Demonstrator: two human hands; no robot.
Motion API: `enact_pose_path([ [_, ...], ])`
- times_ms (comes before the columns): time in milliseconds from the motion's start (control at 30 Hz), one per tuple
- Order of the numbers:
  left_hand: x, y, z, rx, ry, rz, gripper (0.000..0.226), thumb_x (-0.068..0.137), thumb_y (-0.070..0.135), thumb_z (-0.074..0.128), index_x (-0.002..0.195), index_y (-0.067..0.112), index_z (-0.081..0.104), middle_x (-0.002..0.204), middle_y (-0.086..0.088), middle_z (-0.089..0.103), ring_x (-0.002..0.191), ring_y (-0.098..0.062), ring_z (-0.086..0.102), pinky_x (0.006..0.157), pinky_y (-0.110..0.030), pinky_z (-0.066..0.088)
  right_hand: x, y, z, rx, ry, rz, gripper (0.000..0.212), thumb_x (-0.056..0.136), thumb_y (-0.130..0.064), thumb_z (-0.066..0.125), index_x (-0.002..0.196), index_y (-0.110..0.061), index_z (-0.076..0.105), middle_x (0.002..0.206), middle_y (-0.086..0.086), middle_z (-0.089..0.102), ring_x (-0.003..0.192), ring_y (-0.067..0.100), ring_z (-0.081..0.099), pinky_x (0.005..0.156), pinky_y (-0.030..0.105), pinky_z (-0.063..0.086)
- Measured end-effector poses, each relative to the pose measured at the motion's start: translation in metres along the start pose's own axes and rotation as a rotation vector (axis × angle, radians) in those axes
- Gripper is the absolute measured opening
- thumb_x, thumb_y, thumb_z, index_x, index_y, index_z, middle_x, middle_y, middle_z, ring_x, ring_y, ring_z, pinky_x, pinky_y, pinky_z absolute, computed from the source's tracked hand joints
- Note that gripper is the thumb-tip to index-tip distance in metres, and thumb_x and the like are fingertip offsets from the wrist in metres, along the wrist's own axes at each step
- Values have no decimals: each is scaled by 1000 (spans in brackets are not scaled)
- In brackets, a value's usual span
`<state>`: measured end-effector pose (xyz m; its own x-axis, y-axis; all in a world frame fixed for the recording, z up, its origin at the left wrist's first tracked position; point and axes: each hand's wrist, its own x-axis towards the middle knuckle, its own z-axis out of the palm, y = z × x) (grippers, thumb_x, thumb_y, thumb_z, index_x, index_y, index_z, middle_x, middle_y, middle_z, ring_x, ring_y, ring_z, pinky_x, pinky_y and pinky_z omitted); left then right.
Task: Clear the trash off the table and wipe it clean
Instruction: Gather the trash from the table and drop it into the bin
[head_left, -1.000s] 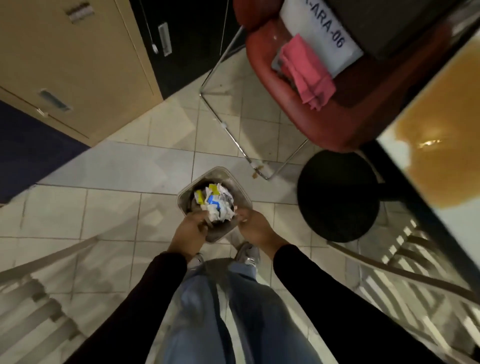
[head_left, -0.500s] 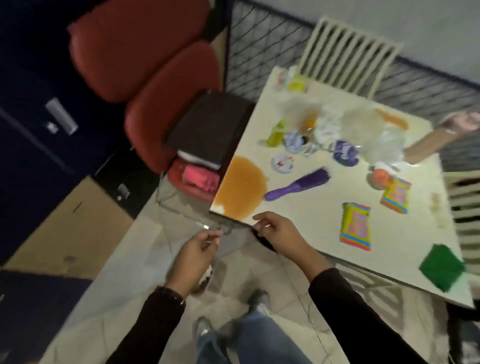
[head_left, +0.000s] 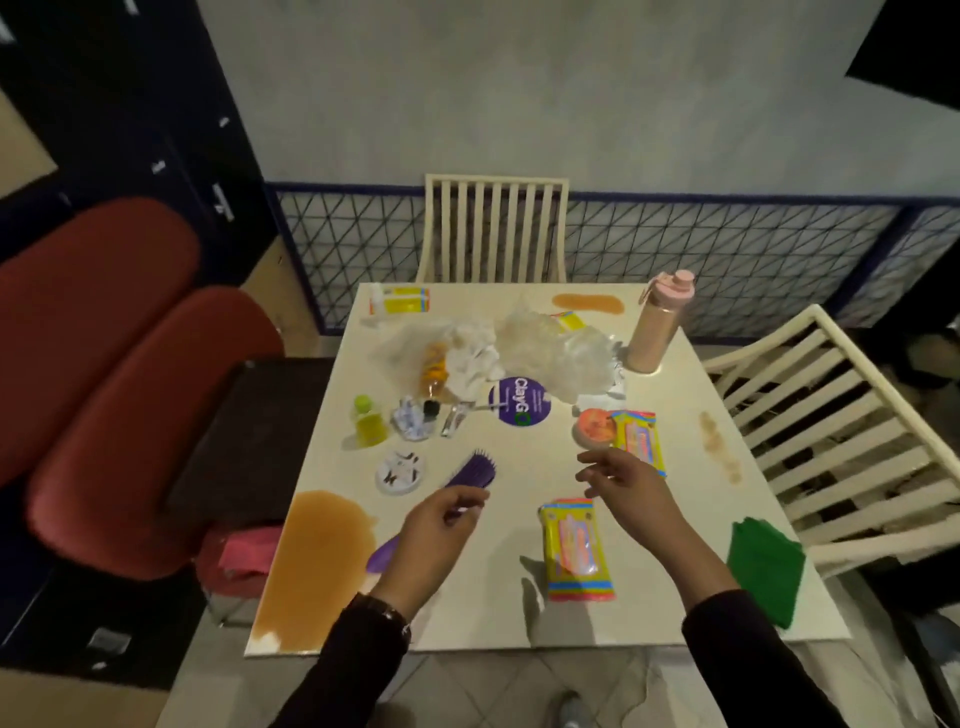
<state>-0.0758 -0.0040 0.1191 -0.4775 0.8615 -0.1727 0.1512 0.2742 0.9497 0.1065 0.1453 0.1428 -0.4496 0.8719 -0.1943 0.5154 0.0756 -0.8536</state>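
Note:
The cream table (head_left: 467, 613) carries a big brown spill (head_left: 317, 566) at its near left corner, a smaller spill (head_left: 587, 303) at the far edge and dried spots (head_left: 719, 452) on the right. Crumpled clear plastic (head_left: 550, 353), white tissue (head_left: 470, 364), two bright snack wrappers (head_left: 576, 551) (head_left: 636, 441) and a folded green cloth (head_left: 763, 569) lie on it. My left hand (head_left: 436, 530) hovers with loosely curled fingers over the handle of a purple brush (head_left: 472, 470); I cannot see a grip. My right hand (head_left: 623, 483) floats open near the far wrapper.
A pink bottle (head_left: 660, 327), purple lid (head_left: 519, 401), yellow bottle (head_left: 369, 421) and white disc (head_left: 401, 472) also stand on the table. A red chair (head_left: 119, 415) with a dark box (head_left: 249, 436) and pink cloth (head_left: 244, 553) is left; white chairs (head_left: 493, 228) (head_left: 841, 441) stand behind and right.
My view swung up from the floor bin, where both hands pressed trash, to the table. Both hands left the bin and now hang over the tabletop.

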Motion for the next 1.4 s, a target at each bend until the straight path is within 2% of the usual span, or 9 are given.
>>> enact_pose_path([
  [300,62,19,77,50,-21,-126,29,90,6,56,90,34,65,100,13,67,90,-8,61,71,-6,45,81,43,-60,-28,-52,39,21,86,-7,59,91,-26,64,83,-1,66,79,25,67,84,48,52],
  [500,108,17,76,48,19,-188,28,91,5,55,93,29,66,96,-2,68,79,-10,56,60,-8,44,139,43,-60,-114,-85,22,22,88,-9,56,105,-20,65,103,4,66,90,24,64,69,31,50],
  [667,143,14,68,-7,-6,-215,26,91,5,54,95,26,68,86,8,64,71,-5,55,70,-19,46,207,33,-55,-300,53,-68,46,82,-8,62,126,-13,52,135,5,49,120,22,50,96,30,40],
  [867,189,-2,54,-47,16,-240,25,92,8,55,94,29,69,98,5,69,82,-21,61,80,-33,53,306,26,-39,-560,-20,-63,86,76,-13,71,146,-13,21,156,7,19,132,30,39,101,35,38],
  [967,200,-13,50,-13,-23,-234,24,92,10,56,94,31,68,101,8,68,88,-16,62,83,-26,52,323,44,-25,-525,-103,27,91,75,-9,70,148,-15,15,136,14,48,116,35,54,87,33,43],
  [1100,220,-19,44,0,-52,-260,27,91,7,56,91,31,69,99,7,69,91,-18,63,82,-29,49,315,46,-28,-440,108,2,34,77,-1,54,109,-8,63,101,17,66,95,34,60,69,26,36],
  [1167,238,-14,43,32,-70,-257,30,91,6,55,88,32,68,99,6,68,93,-18,63,84,-32,50,295,38,-46,-309,268,-57,18,76,1,56,89,-4,67,81,12,65,78,31,59,62,24,31],
  [1300,291,16,53,180,-71,-68,30,88,2,54,93,29,65,114,-2,61,97,-22,62,83,-30,52,231,27,-95,61,462,-62,22,75,3,56,76,-17,66,72,0,65,70,16,56,62,23,42],
  [1400,341,43,79,428,-74,165,55,78,5,68,127,24,51,143,-7,31,124,-24,45,106,-32,38,186,35,-121,299,512,16,38,78,12,54,65,-23,60,64,-10,60,67,10,52,62,24,43],
])
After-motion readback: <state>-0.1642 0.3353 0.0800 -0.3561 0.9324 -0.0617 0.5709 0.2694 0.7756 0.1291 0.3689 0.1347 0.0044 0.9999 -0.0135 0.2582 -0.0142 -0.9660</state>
